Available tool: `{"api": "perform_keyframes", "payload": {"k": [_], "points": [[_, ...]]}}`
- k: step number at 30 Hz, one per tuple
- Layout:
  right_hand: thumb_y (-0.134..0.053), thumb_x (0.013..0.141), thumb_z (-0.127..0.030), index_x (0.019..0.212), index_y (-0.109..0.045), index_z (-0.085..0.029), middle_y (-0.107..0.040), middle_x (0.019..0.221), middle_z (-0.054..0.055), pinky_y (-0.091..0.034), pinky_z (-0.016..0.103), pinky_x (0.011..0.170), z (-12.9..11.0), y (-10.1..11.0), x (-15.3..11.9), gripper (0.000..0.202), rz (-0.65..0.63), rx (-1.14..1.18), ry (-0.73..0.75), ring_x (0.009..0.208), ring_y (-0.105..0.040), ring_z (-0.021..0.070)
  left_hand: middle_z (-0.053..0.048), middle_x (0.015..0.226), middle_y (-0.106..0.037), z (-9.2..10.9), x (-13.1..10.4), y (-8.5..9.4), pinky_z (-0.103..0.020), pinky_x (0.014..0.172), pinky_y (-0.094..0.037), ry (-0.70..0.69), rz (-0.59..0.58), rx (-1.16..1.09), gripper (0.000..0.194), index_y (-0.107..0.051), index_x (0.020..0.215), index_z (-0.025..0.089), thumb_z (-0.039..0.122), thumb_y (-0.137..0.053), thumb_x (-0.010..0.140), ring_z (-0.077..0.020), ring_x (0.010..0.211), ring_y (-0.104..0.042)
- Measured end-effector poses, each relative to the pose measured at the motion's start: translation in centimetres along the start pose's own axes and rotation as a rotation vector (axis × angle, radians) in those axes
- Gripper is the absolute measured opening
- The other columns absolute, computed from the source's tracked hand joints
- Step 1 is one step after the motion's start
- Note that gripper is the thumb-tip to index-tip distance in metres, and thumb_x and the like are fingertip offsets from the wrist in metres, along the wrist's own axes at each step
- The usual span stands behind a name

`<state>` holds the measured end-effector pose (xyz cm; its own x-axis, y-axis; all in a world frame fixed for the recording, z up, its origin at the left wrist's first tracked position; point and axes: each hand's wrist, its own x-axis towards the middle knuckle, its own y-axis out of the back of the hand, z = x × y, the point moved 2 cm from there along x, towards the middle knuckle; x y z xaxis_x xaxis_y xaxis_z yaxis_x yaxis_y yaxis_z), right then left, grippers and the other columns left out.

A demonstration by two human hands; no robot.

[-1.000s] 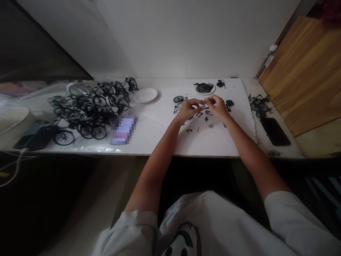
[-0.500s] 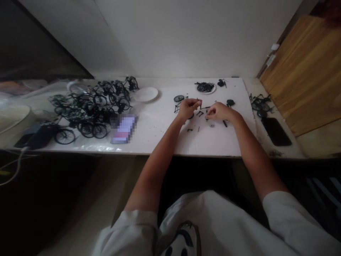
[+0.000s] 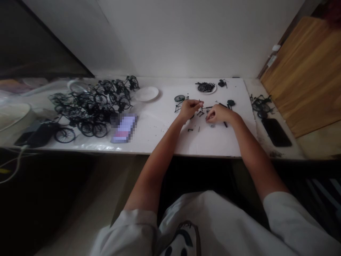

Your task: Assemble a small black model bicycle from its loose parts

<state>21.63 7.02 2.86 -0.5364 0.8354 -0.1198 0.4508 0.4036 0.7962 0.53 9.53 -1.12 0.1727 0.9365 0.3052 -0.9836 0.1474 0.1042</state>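
Note:
Over the white board (image 3: pixel 170 142), my left hand (image 3: pixel 190 108) pinches a small dark part (image 3: pixel 201 104) between thumb and fingertips. A partly built model bicycle (image 3: pixel 179 98) lies beside and partly behind it. My right hand (image 3: pixel 216 113) is closed just to the right, low over the board; whatever its fingertips grip is too small to name. Between the hands lies a small dark forked piece (image 3: pixel 200 113). Nearer the front edge are a small black piece (image 3: pixel 190 130) and a thin pin (image 3: pixel 199 129).
Many black model bicycles (image 3: pixel 90 106) crowd the left, near a phone (image 3: pixel 124 128) and a white plate (image 3: pixel 147 94). Dark parts fill another plate (image 3: pixel 206 88) at the back. At right are more bicycle pieces (image 3: pixel 261 103) and a black phone (image 3: pixel 276 132).
My right hand has shifted very slightly down. The left hand keeps its pinch on the dark part, which is tilted a little differently. The whole view has moved slightly.

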Motion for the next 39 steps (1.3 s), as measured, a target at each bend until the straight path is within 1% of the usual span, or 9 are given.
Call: {"api": "perform_keyframes", "payload": {"k": [3, 8, 11, 14, 19, 22, 25, 31, 39], "points": [[-0.084, 0.073, -0.028, 0.079, -0.087, -0.023, -0.066, 0.064, -0.001, -0.039, 0.032, 0.061, -0.1, -0.3, 0.1, 0.008, -0.008, -0.025, 0.022, 0.059, -0.053, 0.0149, -0.014, 0.107, -0.085, -0.3, 0.1, 0.0, -0.029, 0.061, -0.046, 0.001, 0.000, -0.008, 0.035, -0.084, 0.086, 0.016, 0.051, -0.087, 0.081, -0.0121, 0.066, -0.057], [-0.080, 0.075, -0.020, 0.082, -0.085, -0.022, -0.067, 0.071, 0.000, -0.039, 0.033, 0.061, -1.1, -0.6, -0.1, 0.009, -0.036, -0.096, 0.009, 0.060, -0.054, 0.0145, -0.015, 0.105, -0.084, -0.4, 0.0, 0.0, -0.028, 0.061, -0.044, -0.008, -0.010, -0.018, 0.045, -0.084, 0.088, 0.015, 0.059, -0.089, 0.078, -0.0119, 0.067, -0.055], [-0.077, 0.078, -0.019, 0.084, -0.082, -0.020, -0.060, 0.067, -0.003, -0.036, 0.032, 0.062, -1.7, -0.6, -0.3, 0.007, -0.028, -0.062, 0.024, 0.058, -0.048, 0.0130, -0.016, 0.100, -0.083, -0.2, -0.1, -0.1, -0.027, 0.060, -0.040, -0.015, -0.002, -0.036, 0.053, -0.084, 0.087, 0.013, 0.063, -0.090, 0.074, -0.0112, 0.067, -0.051], [-0.075, 0.086, -0.026, 0.090, -0.078, -0.019, -0.050, 0.066, -0.005, -0.033, 0.031, 0.062, -1.5, -0.4, -0.1, 0.009, 0.119, 0.034, 0.070, 0.059, -0.042, 0.0124, -0.014, 0.093, -0.081, 0.0, -0.2, -0.1, -0.028, 0.060, -0.038, -0.011, 0.015, -0.051, 0.054, -0.084, 0.085, 0.012, 0.064, -0.092, 0.072, -0.0108, 0.066, -0.048], [-0.070, 0.097, -0.034, 0.099, -0.071, -0.020, -0.048, 0.070, -0.005, -0.031, 0.032, 0.065, -0.3, 0.3, 0.5, 0.014, 0.408, 0.087, 0.129, 0.063, -0.040, 0.0140, -0.004, 0.072, -0.070, 0.4, -0.4, 0.0, -0.027, 0.059, -0.034, 0.031, 0.009, -0.031, 0.048, -0.084, 0.092, 0.012, 0.056, -0.094, 0.074, -0.0101, 0.063, -0.045], [-0.067, 0.100, -0.031, 0.099, -0.067, -0.022, -0.046, 0.072, -0.004, -0.034, 0.033, 0.068, 0.0, 0.4, 1.0, 0.010, 0.510, 0.078, 0.177, 0.066, -0.042, 0.0161, -0.003, 0.070, -0.066, 0.7, -0.7, -0.1, -0.027, 0.057, -0.033, 0.039, -0.025, -0.043, 0.052, -0.085, 0.094, 0.010, 0.056, -0.095, 0.072, -0.0094, 0.061, -0.043], [-0.066, 0.101, -0.030, 0.098, -0.064, -0.023, -0.050, 0.080, -0.001, -0.041, 0.035, 0.076, 0.2, 0.2, 1.6, 0.008, 0.607, 0.085, 0.259, 0.074, -0.047, 0.0187, -0.002, 0.066, -0.061, 1.0, -0.9, -0.3, -0.027, 0.056, -0.028, 0.024, -0.081, -0.052, 0.055, -0.086, 0.098, 0.010, 0.058, -0.095, 0.073, -0.0086, 0.059, -0.039], [-0.063, 0.104, -0.032, 0.099, -0.061, -0.025, -0.060, 0.103, 0.006, -0.050, 0.043, 0.094, 0.9, -0.6, 2.7, 0.009, 0.665, 0.108, 0.399, 0.091, -0.055, 0.0239, 0.000, 0.066, -0.058, 1.5, -1.2, -0.7, -0.027, 0.058, -0.026, -0.037, -0.157, -0.079, 0.054, -0.088, 0.099, 0.012, 0.061, -0.092, 0.077, -0.0088, 0.061, -0.037], [-0.065, 0.102, -0.029, 0.097, -0.060, -0.026, -0.062, 0.101, 0.005, -0.052, 0.041, 0.090, 0.7, -0.7, 2.6, 0.008, 0.672, 0.164, 0.436, 0.093, -0.057, 0.0230, -0.001, 0.069, -0.061, 1.8, -1.3, -0.6, -0.027, 0.061, -0.032, -0.070, -0.137, -0.079, 0.048, -0.089, 0.097, 0.014, 0.058, -0.092, 0.079, -0.0097, 0.064, -0.042]]}}
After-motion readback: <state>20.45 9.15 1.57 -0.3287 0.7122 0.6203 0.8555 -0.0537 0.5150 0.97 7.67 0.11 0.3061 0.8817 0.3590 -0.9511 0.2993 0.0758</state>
